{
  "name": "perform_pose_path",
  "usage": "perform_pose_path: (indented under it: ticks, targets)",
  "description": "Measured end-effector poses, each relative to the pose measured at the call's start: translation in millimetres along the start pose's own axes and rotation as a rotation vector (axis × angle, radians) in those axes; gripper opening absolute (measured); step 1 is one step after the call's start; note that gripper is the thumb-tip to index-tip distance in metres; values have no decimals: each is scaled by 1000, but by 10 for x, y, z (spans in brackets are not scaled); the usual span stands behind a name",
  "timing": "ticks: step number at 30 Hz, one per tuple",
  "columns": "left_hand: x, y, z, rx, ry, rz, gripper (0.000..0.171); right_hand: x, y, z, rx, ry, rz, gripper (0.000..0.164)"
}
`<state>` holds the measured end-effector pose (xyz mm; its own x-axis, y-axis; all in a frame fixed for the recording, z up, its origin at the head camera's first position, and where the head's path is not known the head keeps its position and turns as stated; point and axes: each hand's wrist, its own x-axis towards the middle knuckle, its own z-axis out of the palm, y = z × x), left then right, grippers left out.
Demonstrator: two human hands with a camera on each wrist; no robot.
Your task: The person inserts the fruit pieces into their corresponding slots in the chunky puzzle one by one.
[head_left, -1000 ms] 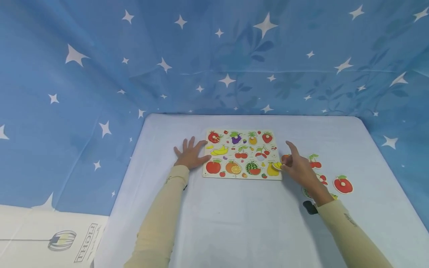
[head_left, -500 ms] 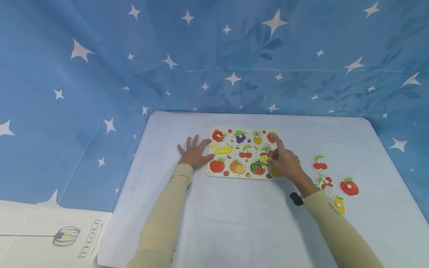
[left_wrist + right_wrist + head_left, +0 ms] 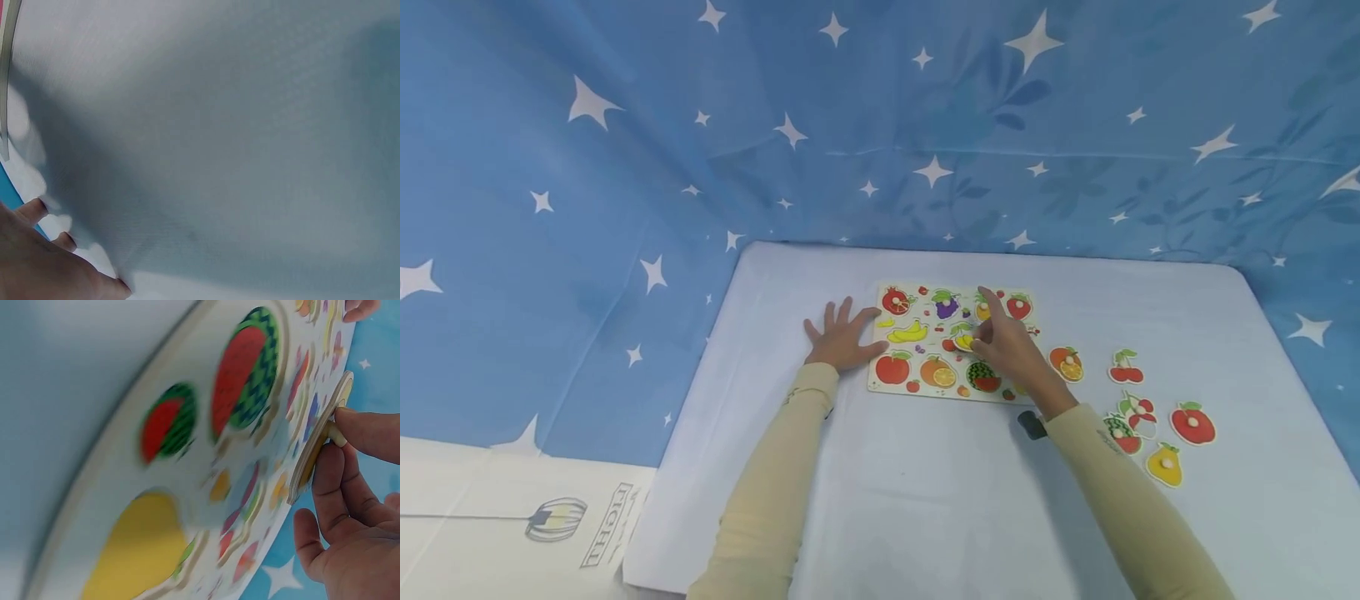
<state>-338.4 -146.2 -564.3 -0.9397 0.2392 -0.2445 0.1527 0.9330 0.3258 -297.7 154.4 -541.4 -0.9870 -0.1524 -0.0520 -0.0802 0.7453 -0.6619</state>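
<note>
A fruit puzzle board [image 3: 892, 388] lies flat on the table. My left hand [image 3: 842, 337] rests at its left side, fingers spread, thumb and index at the edge. In the left wrist view that hand [image 3: 44, 262] shows only at the lower left corner. Above the board's middle row, my right hand [image 3: 1009, 343] holds a banana puzzle piece [image 3: 964, 342]. The right wrist view shows thumb and fingers pinching the small knob on the tilted piece [image 3: 305, 472], apart from the board. Knobbed pomegranate [image 3: 896, 301], grape [image 3: 946, 304] and strawberry [image 3: 1018, 306] pieces sit in the top row.
Right of the board lie loose pieces: orange [image 3: 1066, 364], cherries [image 3: 1125, 367], a second cherry piece [image 3: 1138, 414], watermelon [image 3: 1122, 434], apple [image 3: 1193, 423] and pear [image 3: 1165, 464]. A blue starred cloth [image 3: 880, 117] hangs behind the white table [image 3: 910, 517].
My right hand has carried the banana piece leftward from the board's right edge to above the middle row, uncovering the loose pieces. The left hand stays at the board's left edge.
</note>
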Motion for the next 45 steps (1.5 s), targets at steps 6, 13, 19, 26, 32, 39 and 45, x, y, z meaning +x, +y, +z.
perform_pose_path:
  ticks: [6, 13, 19, 26, 32, 39, 45]
  targets:
    - [9, 2, -16, 1, 7, -3, 70, 204, -197, 108, -16, -23, -16, 97]
    - [5, 6, -21, 5, 9, -6, 70, 413, -426, 204, -36, -52, -67, 95]
    - [31, -3, 13, 34, -4, -14, 70, 520, -567, 320, -4, -95, -96, 92]
    - [69, -37, 29, 41, -7, -7, 70, 614, -642, 468, 10, -141, -75, 93]
    - [81, -57, 35, 38, 18, -3, 69, 644, -727, 537, -14, -178, -70, 93]
    - [96, -66, 62, 32, 20, -11, 68, 652, -719, 634, -86, -179, -87, 88]
    - [74, -59, 39, 35, 12, -19, 69, 654, -756, 708, -135, -173, -114, 85]
